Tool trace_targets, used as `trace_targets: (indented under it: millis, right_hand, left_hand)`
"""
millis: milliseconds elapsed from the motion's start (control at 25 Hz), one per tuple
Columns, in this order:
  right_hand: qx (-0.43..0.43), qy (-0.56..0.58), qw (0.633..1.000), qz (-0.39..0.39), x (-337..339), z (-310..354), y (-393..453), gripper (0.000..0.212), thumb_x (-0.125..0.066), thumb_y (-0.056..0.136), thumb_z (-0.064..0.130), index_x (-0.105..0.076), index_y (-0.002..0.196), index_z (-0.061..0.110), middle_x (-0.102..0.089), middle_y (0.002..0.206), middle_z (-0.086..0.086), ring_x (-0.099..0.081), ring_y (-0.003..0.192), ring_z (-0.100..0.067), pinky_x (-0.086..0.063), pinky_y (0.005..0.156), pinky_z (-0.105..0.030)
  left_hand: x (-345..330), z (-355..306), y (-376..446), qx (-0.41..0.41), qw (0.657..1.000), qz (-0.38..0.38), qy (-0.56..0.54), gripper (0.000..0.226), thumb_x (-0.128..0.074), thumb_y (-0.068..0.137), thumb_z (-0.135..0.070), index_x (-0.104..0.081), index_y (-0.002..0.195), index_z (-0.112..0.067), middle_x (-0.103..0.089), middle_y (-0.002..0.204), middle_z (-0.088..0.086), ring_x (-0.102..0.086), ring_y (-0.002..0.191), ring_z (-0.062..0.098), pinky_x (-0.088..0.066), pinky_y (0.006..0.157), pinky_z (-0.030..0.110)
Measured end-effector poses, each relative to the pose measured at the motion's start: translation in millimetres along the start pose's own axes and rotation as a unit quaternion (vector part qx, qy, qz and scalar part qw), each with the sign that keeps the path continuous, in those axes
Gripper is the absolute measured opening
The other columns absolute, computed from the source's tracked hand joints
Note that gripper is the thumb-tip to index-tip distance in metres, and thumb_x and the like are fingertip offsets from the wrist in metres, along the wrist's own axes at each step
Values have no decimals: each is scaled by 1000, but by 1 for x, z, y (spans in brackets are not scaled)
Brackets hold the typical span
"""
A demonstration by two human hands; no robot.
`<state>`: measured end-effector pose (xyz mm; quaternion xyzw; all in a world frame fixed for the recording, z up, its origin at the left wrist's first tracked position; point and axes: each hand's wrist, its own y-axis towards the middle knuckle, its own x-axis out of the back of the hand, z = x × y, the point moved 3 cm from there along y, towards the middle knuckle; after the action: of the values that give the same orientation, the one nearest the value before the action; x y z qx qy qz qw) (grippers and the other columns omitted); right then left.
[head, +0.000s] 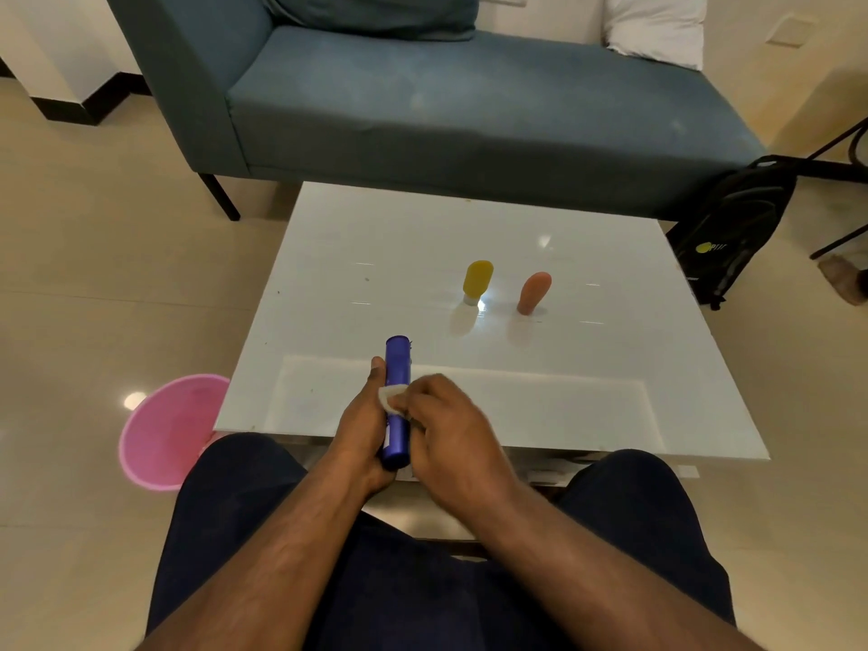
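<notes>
while the left hand (364, 415) curls round the lower half of the purple bottle (397, 364), thumb lying along its left side, the right hand (451, 429) pinches a small white pad (391, 397) against the bottle's side about midway up. the bottle is off the surface, held over the near edge of the white bench (375, 256) above the person's lap, with its far end pointing up and away. which end carries the cap cannot be told.

the bottle looks like a slim, stiff plastic cylinder, probably light, with a smooth glossy skin that would likely slip under a loose grip, more so if the pad is damp. a full wrap low on the body, as the left hand has it, seems the safest hold, since it leaves the upper part free for wiping and lets the bottle be turned to reach the other faces. the pad looks soft and thin and would probably bunch up, so fingertip pressure suits it.

further back on the bench a yellow bottle (477, 279) and an orange bottle (534, 293) stand near each other, well apart from the hands. a pink bin (164, 429) sits on the floor just beside the bench's left corner.
</notes>
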<state>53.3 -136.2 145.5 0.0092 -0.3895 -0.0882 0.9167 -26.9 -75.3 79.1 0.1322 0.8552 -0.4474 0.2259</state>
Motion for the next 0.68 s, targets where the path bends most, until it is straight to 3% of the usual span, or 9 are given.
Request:
trace_targets:
  millis: [80, 200, 320, 480, 600, 680]
  right_hand:
    - [37, -8, 999, 2, -3, 2, -13, 25, -51, 93, 21, -65, 114, 21, -60, 110, 7, -55, 102, -6, -45, 94, -19]
    - [2, -2, 1000, -28, 5, -9, 7, 19, -54, 94, 25, -68, 107, 24, -61, 101, 8, -57, 90, -6, -46, 83, -14]
    - [-62, -15, 996, -64, 11, -20, 34, 19, -51, 96, 29, -68, 101, 22, -60, 91, 8, -55, 77, -5, -42, 70, -11]
    - [-25, 10, 999, -46, 2, -7, 10, 20, -50, 96, 26, -66, 109, 23, -62, 99, 11, -56, 91, -2, -44, 86, -15]
    - [36, -6, 999, -12, -2, 2, -18, 29, -53, 92, 16, -63, 119, 24, -63, 117, 8, -55, 110, -5, -41, 99, -19]
    - [42, -7, 999, -7, 2, -4, -11, 27, -56, 92, 18, -65, 116, 25, -65, 114, 8, -56, 107, -6, -43, 97, -20]
  left_hand:
    - [2, 2, 1, 22, 1000, 14, 2, 67, -57, 85, -71, -67, 123, -16, -67, 76, 11, -67, 69, 24, -55, 72, 39]
    - [-9, 6, -4, 26, 998, 53, 2, 67, -55, 83, -74, -71, 113, -16, -67, 88, 14, -65, 83, 26, -51, 82, 40]
    - [-13, 6, -11, 26, 997, 67, 22, 67, -58, 81, -75, -69, 110, -16, -65, 87, 12, -57, 73, 24, -47, 70, 34]
    - [-12, 0, -11, 37, 994, 95, -41, 59, -57, 90, -63, -68, 118, -12, -68, 90, 11, -65, 81, 23, -51, 81, 40]
    - [-5, -1, -1, 14, 997, 69, -28, 60, -56, 92, -62, -67, 127, -14, -61, 78, 7, -62, 63, 17, -55, 68, 35]
    - [-5, 0, 2, 26, 996, 75, -41, 58, -59, 90, -61, -68, 121, -13, -64, 81, 8, -63, 68, 19, -55, 74, 38]
